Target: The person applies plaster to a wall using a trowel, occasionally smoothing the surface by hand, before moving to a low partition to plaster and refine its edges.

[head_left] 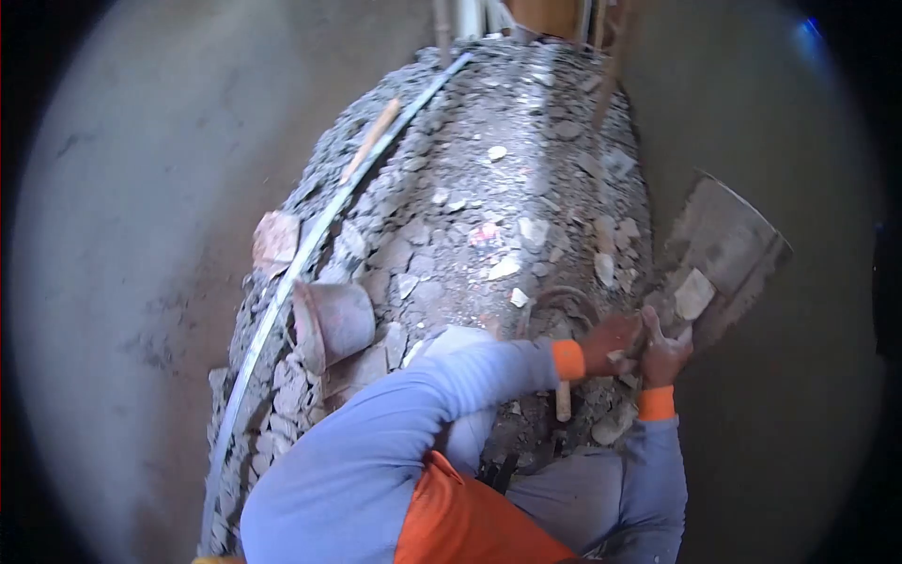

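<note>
My left hand [611, 346] reaches across to the right, its fingers closed; what they hold is hidden. Close beside it, my right hand [665, 355] is at the near, narrower end of a broad, mortar-caked grey plate [728, 240] and appears to grip it, one finger stretched upward. The plate widens away from me to a slightly curved edge. A pale, flat chunk [693, 295] lies on its face, just beyond my right fingers. Beneath my left wrist shows a short wooden handle [564, 401]; its tool end cannot be made out. A round-rimmed pan [567, 299] lies just beyond.
Broken rubble [489, 202] covers the strip of ground. A tipped grey bucket [340, 324] lies left of my knee. A long metal straightedge [319, 230] runs along the left, beside a wooden stick [373, 139] and a reddish brick piece [276, 240]. Plain grey surfaces flank the strip.
</note>
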Demonstrator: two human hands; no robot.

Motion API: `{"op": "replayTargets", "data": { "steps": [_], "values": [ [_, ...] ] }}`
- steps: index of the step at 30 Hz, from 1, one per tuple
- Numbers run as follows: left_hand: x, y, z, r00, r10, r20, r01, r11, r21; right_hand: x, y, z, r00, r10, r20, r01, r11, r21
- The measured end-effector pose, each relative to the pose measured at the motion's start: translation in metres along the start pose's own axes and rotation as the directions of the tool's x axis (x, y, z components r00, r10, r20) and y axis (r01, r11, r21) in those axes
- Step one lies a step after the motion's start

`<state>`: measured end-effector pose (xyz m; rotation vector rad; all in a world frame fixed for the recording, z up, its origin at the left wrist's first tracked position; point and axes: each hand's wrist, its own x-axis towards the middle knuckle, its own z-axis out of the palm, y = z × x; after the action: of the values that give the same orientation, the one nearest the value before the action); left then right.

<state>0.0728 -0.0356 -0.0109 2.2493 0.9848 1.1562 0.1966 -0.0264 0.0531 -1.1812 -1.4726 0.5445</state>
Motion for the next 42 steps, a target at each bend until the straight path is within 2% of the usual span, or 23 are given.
{"op": "replayTargets", "data": {
  "steps": [4,5,8,9,12,14,16,17,18,19,21,24,25,28,30,32,33,36,38,39,40,41,42],
  "values": [
    [0.003,-0.023,0.042,0.881,0.094,-0.464,-0.179,0.973,-0.143,0.0,-0.02,0.01,0.992,0.037,0.123,-0.044,0.997,0.055],
    [0.005,-0.026,0.045,0.908,-0.033,-0.419,-0.091,0.957,-0.274,0.001,-0.023,0.008,0.982,-0.018,0.188,0.029,0.998,-0.057],
    [0.022,-0.032,0.022,0.815,-0.324,-0.481,-0.007,0.824,-0.566,-0.013,-0.027,0.009,0.887,-0.387,0.25,0.45,0.846,-0.285],
    [0.017,-0.056,0.026,0.77,-0.388,-0.507,0.102,0.859,-0.502,-0.018,-0.036,0.007,0.897,-0.364,0.25,0.425,0.866,-0.264],
    [0.021,-0.073,-0.013,0.653,-0.422,-0.629,0.323,0.906,-0.273,-0.032,0.028,-0.013,0.882,0.032,0.47,0.146,0.93,-0.336],
    [0.02,-0.065,-0.059,0.69,-0.482,-0.54,0.258,0.861,-0.439,-0.049,0.044,-0.01,0.712,0.293,0.638,0.128,0.839,-0.528],
    [0.016,-0.061,-0.082,0.7,-0.504,-0.506,0.176,0.808,-0.562,-0.07,0.065,0.0,0.576,0.404,0.71,0.066,0.843,-0.533],
    [0.015,-0.064,-0.088,0.689,-0.504,-0.52,0.12,0.787,-0.605,-0.086,0.089,0.002,0.562,0.34,0.754,0.16,0.85,-0.502],
    [0.014,-0.081,-0.085,0.631,-0.455,-0.628,0.173,0.872,-0.458,-0.095,0.106,0.004,0.542,0.278,0.793,0.251,0.847,-0.469],
    [0.013,-0.093,-0.085,0.562,-0.398,-0.725,0.253,0.917,-0.308,-0.093,0.084,0.01,0.455,0.394,0.798,0.083,0.874,-0.479],
    [-0.001,-0.104,-0.085,0.631,-0.438,-0.641,0.227,0.894,-0.387,-0.092,0.043,0.018,0.231,0.562,0.794,-0.257,0.823,-0.507],
    [-0.005,-0.093,-0.096,0.698,-0.479,-0.532,0.316,0.873,-0.371,-0.103,0.104,0.023,0.186,0.614,0.767,0.218,0.735,-0.642],
    [-0.005,-0.087,-0.102,0.69,-0.487,-0.535,0.348,0.872,-0.346,-0.108,0.119,0.021,0.199,0.567,0.799,0.146,0.789,-0.596],
    [-0.005,-0.08,-0.11,0.66,-0.468,-0.588,0.403,0.881,-0.249,-0.118,0.148,0.021,0.02,0.578,0.816,0.178,0.801,-0.572],
    [-0.012,-0.1,-0.102,0.664,-0.412,-0.624,0.436,0.891,-0.125,-0.122,0.167,0.022,0.136,0.578,0.804,0.011,0.811,-0.585],
    [-0.011,-0.105,-0.102,0.621,-0.492,-0.61,0.379,0.87,-0.316,-0.103,0.122,0.019,0.159,0.646,0.747,-0.197,0.762,-0.617],
    [-0.01,-0.108,-0.102,0.597,-0.521,-0.61,0.337,0.853,-0.398,-0.101,0.105,0.02,0.301,0.67,0.678,-0.234,0.741,-0.629],
    [-0.012,-0.158,-0.086,0.622,-0.441,-0.647,0.197,0.888,-0.416,-0.081,0.12,0.021,0.179,0.757,0.628,-0.315,0.649,-0.693],
    [-0.013,-0.186,-0.082,0.602,-0.424,-0.676,0.002,0.848,-0.53,-0.078,0.147,0.021,0.217,0.768,0.602,-0.273,0.64,-0.718],
    [-0.013,-0.14,-0.104,0.669,-0.439,-0.6,0.274,0.896,-0.35,-0.072,0.124,0.021,0.21,0.804,0.557,-0.289,0.595,-0.75],
    [-0.015,-0.123,-0.115,0.665,-0.496,-0.559,0.266,0.856,-0.443,-0.065,0.103,0.02,0.202,0.834,0.514,-0.302,0.552,-0.777],
    [-0.017,-0.105,-0.124,0.657,-0.55,-0.516,0.258,0.807,-0.531,-0.062,0.115,0.009,0.211,0.801,0.56,-0.118,0.59,-0.799],
    [-0.012,-0.105,-0.121,0.623,-0.644,-0.444,0.119,0.639,-0.76,-0.055,0.135,0.008,0.201,0.763,0.614,0.08,0.612,-0.787]
  ]
}}
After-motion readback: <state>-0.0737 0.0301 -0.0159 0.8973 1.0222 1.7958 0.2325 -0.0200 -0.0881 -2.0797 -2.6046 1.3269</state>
